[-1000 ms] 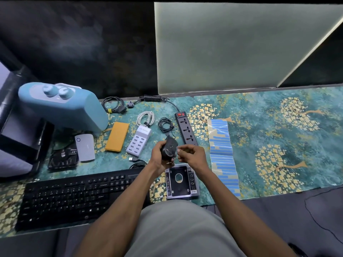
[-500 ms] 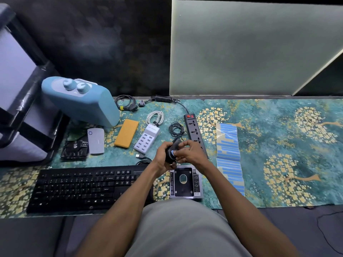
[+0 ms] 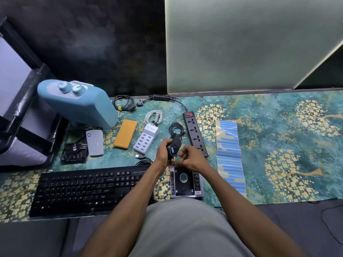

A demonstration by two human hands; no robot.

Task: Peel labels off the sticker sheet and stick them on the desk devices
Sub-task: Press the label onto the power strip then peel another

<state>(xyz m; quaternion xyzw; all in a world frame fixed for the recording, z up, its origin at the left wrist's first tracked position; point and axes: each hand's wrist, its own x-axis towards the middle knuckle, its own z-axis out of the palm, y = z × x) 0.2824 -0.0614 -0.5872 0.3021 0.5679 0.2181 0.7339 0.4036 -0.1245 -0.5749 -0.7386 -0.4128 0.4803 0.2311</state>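
My left hand (image 3: 163, 152) grips a black mouse (image 3: 175, 144) held upright above the desk, and a small blue label (image 3: 172, 150) sits on the mouse's body. My right hand (image 3: 191, 158) is just to the mouse's right, its fingertips curled close to the mouse's lower edge; whether they pinch anything is hidden. The sticker sheet (image 3: 229, 156), a long strip with blue labels, lies on the patterned mat to the right.
On the mat lie a black keyboard (image 3: 89, 190), a drive caddy (image 3: 185, 183), a black power strip (image 3: 195, 136), a white multi-port charger (image 3: 146, 139), an orange case (image 3: 125, 134), a white device (image 3: 94, 142), coiled cables (image 3: 122, 102) and a blue heater (image 3: 78, 103).
My right hand has drawn back from the mouse's face, and the blue label now shows stuck on it. The view has shifted slightly.
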